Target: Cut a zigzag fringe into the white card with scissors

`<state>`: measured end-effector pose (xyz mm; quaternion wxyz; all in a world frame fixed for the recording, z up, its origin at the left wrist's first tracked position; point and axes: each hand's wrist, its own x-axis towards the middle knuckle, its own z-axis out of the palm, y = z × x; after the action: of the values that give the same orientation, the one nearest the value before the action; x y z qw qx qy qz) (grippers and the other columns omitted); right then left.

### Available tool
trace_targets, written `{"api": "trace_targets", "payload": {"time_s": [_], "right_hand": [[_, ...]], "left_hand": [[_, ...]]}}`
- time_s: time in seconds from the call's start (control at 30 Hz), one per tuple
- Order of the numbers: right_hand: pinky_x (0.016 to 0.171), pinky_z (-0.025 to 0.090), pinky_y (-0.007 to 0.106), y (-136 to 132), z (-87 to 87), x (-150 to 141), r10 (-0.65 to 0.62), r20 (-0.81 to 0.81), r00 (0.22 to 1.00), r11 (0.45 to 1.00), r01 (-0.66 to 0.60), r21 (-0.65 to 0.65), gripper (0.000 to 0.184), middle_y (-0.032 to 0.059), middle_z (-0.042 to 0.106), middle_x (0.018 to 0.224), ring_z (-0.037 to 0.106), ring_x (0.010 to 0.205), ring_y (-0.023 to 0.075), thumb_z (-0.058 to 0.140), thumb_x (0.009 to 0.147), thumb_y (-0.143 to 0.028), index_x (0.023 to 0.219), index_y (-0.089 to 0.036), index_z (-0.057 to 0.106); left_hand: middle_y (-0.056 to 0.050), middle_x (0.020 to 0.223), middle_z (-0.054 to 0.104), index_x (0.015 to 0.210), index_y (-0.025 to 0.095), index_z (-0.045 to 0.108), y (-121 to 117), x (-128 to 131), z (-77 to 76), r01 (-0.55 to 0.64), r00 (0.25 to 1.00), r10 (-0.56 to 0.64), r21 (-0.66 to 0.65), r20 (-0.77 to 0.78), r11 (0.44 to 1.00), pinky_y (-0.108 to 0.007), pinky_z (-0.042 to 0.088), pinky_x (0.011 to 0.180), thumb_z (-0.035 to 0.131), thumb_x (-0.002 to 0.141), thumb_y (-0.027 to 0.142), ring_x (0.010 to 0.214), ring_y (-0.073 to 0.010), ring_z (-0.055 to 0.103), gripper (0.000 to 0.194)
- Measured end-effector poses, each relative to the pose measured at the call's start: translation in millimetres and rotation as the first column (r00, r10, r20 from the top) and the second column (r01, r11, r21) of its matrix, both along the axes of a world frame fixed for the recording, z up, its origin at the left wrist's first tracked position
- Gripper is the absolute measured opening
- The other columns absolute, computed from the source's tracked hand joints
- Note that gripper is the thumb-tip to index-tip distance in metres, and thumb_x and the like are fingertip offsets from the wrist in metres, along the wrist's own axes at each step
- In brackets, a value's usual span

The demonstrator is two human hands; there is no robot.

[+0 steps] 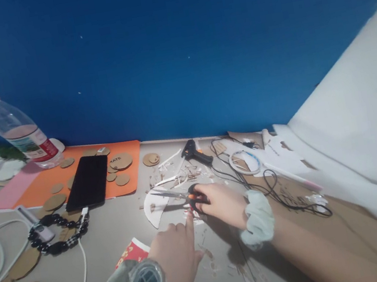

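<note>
Holding the scissors [182, 195] by their loops, the right hand [217, 199] has a grip that is full and closed about the handles, with the blades aimed between 9 and 10 o'clock. The white piece [154, 216] lies on the table [111, 232] at 9 o'clock from that hand, under the line of the blades; whether steel touches it I cannot tell. Its long axis runs roughly from 1 to 7 o'clock, slanting across the blades. The left hand [173, 250] is the nearer one: from it the piece sits at 11 o'clock, just beside the knuckles. Its grip holds nothing visible, thumb apart from a forefinger stretched toward 1 o'clock, tip near the scissors' loops. The glue gun [198, 154] lies near 12 o'clock from the right hand.
</note>
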<state>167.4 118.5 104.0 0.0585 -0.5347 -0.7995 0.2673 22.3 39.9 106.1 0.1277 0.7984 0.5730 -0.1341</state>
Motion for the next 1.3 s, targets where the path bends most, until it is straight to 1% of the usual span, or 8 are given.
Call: {"api": "trace_targets", "payload": {"time_s": [0.23,0.47,0.57,0.63,0.77,0.87,1.0,1.3], "right_hand": [[0.052,0.025,0.024,-1,1.1,-7,0.023,0.056,0.998,1.000,-0.023,0.001,0.002,-0.0001,0.066,0.076,0.056,0.066,0.0152,0.058,0.076,-0.021,0.075,-0.020,0.056],[0.050,0.025,0.023,4,5.9,-1,0.031,0.064,0.997,1.000,-0.031,0.005,0.002,-0.0033,0.061,0.067,0.050,0.057,0.0119,0.056,0.076,-0.021,0.075,-0.021,0.054],[0.050,0.025,0.023,7,10.9,5,0.025,0.065,0.998,0.999,-0.026,0.022,0.003,-0.0024,0.059,0.067,0.049,0.057,0.0120,0.056,0.077,-0.022,0.076,-0.020,0.054],[0.051,0.025,0.023,8,12.2,7,0.031,0.063,0.998,0.999,-0.033,0.023,0.003,-0.0022,0.059,0.066,0.049,0.057,0.0122,0.056,0.077,-0.022,0.076,-0.020,0.054],[0.051,0.025,0.023,6,8.1,3,0.049,0.063,0.997,0.999,-0.051,0.017,0.002,-0.0025,0.061,0.067,0.050,0.058,0.0124,0.058,0.077,-0.022,0.076,-0.021,0.057],[0.052,0.026,0.023,3,3.7,-2,0.058,0.063,0.996,0.998,-0.059,0.009,0.003,-0.0019,0.065,0.073,0.054,0.062,0.0136,0.059,0.077,-0.022,0.079,-0.022,0.058],[0.053,0.026,0.023,1,1.8,-5,0.057,0.070,0.996,0.998,-0.057,0.008,0.004,-0.0006,0.068,0.079,0.058,0.069,0.0161,0.059,0.077,-0.021,0.080,-0.022,0.059],[0.052,0.027,0.023,5,4.4,-4,0.065,0.085,0.994,0.998,-0.064,-0.008,0.002,-0.0012,0.068,0.078,0.058,0.068,0.0160,0.058,0.077,-0.023,0.079,-0.022,0.057]], "left_hand": [[-0.016,0.088,0.069,0.134,0.017,0.048,-1,-1,-3.8,-0.007,0.998,0.004,0.045,0.055,0.999,-0.038,0.053,0.060,0.058,0.082,0.027,0.078,-0.0315,0.065,0.054],[-0.012,0.089,0.070,0.136,0.018,0.044,0,-3,2.0,-0.005,0.999,0.005,0.007,0.055,1.000,-0.037,0.053,0.061,0.057,0.084,0.025,0.080,-0.0296,0.066,0.054],[-0.007,0.083,0.069,0.107,0.021,0.064,6,-9,9.4,0.025,0.993,-0.036,0.094,0.114,0.995,-0.034,0.052,0.058,0.049,0.086,0.016,0.074,-0.0257,0.066,0.027],[-0.008,0.087,0.068,0.098,0.020,0.066,12,-12,12.9,0.008,0.986,-0.034,0.156,0.165,0.988,-0.034,0.052,0.062,0.044,0.088,0.015,0.078,-0.0246,0.066,0.025],[-0.014,0.106,0.064,0.133,0.013,0.046,13,-10,8.2,-0.009,0.993,-0.003,0.101,0.121,0.995,-0.040,0.053,0.068,0.052,0.087,0.028,0.095,-0.0307,0.061,0.049],[-0.016,0.108,0.062,0.136,0.010,0.042,6,-4,-2.5,0.001,0.996,-0.003,0.026,0.085,1.000,-0.041,0.052,0.067,0.052,0.085,0.042,0.093,-0.0322,0.060,0.061],[-0.014,0.105,0.062,0.135,0.013,0.044,0,2,-12.3,-0.018,0.997,0.018,-0.002,0.077,1.000,-0.036,0.051,0.062,0.053,0.084,0.042,0.087,-0.0306,0.061,0.059],[-0.016,0.101,0.065,0.133,0.011,0.049,0,-1,-13.2,-0.029,0.986,0.019,0.059,0.163,0.998,-0.039,0.052,0.057,0.059,0.081,0.039,0.084,-0.0328,0.063,0.060]]}}
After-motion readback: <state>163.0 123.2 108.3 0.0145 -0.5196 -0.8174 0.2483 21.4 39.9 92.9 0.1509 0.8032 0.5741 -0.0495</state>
